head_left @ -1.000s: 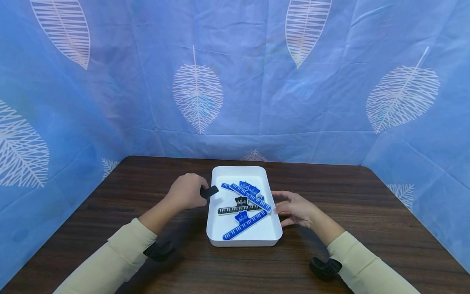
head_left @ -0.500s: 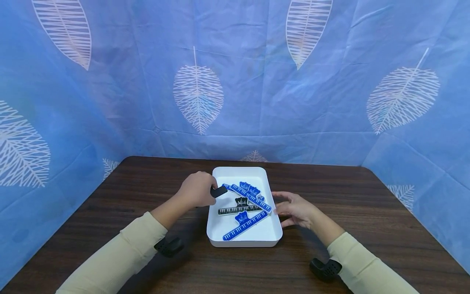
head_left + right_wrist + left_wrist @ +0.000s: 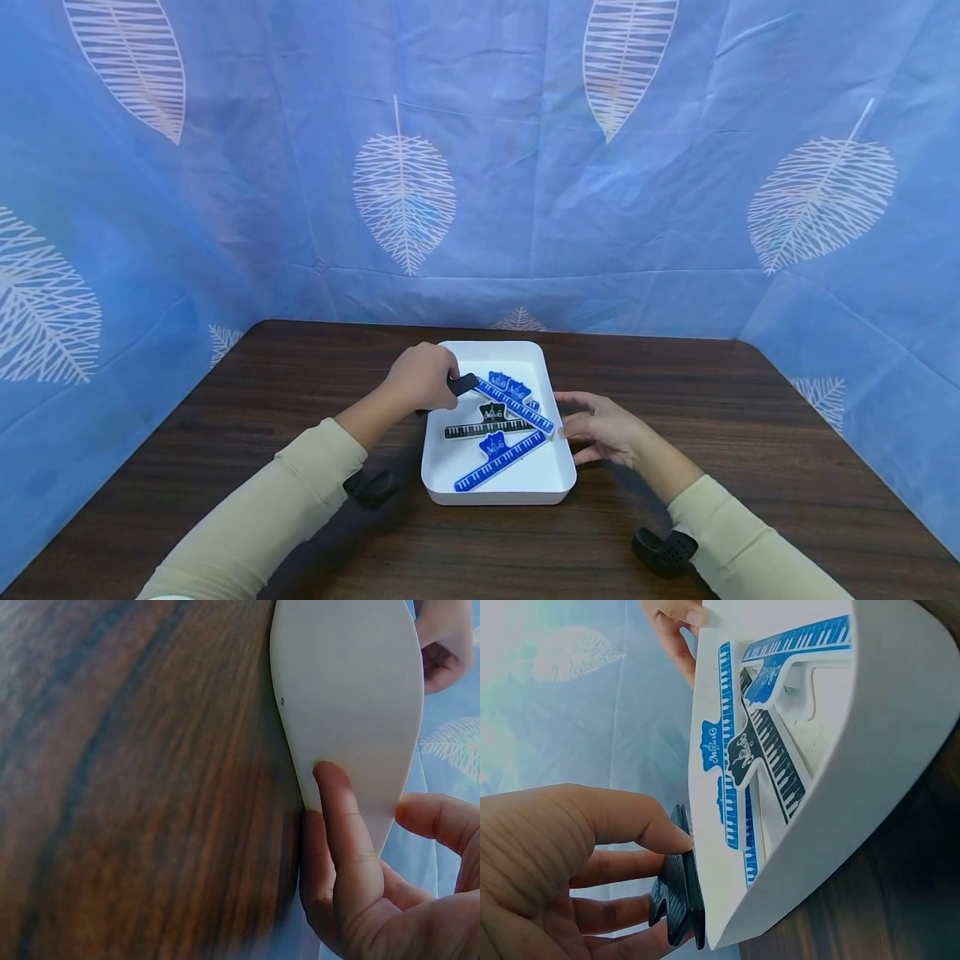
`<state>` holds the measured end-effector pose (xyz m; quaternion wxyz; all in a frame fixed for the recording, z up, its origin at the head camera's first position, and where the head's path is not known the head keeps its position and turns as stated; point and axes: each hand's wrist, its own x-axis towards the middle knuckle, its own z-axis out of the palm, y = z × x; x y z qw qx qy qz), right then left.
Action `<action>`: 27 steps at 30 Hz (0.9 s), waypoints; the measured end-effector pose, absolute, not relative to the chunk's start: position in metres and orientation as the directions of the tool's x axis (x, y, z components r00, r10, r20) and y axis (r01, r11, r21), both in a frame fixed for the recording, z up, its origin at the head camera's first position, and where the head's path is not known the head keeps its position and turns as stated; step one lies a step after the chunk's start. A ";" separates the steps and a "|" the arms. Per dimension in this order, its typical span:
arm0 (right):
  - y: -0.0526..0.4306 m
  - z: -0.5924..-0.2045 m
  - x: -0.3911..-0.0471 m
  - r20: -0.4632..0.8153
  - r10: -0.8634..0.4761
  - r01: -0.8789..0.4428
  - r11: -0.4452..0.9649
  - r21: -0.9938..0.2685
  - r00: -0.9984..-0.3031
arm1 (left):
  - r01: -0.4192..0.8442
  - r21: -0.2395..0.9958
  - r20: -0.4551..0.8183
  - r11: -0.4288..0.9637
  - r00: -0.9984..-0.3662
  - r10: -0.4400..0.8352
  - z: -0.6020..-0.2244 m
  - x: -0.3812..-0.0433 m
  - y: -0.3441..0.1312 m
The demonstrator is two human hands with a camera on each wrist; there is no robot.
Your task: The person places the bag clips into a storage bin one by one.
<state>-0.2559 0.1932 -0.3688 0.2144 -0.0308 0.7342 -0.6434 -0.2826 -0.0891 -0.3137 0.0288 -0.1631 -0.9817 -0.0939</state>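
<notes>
Over the left part of a white tray (image 3: 487,497), my left hand (image 3: 423,377) pinches a black clip (image 3: 462,384) between thumb and fingers. In the left wrist view this black clip (image 3: 681,889) shows at the tray's rim. Inside the tray lie a black piano-keyboard music clip (image 3: 480,428), a blue one (image 3: 498,462) slanted near the front, and overlapping blue clips (image 3: 517,403) toward the back right. My right hand (image 3: 607,429) rests against the tray's right side. In the right wrist view its fingers (image 3: 349,825) lie on the outer wall, with the thumb at the rim.
The tray stands on a dark wood-grain table (image 3: 675,392). A blue cloth with white leaf prints (image 3: 487,167) hangs behind the table and along both sides. Black wrist devices (image 3: 666,548) sit at both sleeves.
My left hand has moved right with the black clip, from the tray's left edge to over its inside. The tray, the clips in it and my right hand have stayed put.
</notes>
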 end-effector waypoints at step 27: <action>0.193 -0.370 -0.255 -0.276 -0.317 0.229 0.179 -0.957 -0.907 | 0.213 0.272 -0.111 0.939 -0.962 0.250 -0.338 -0.313 -0.061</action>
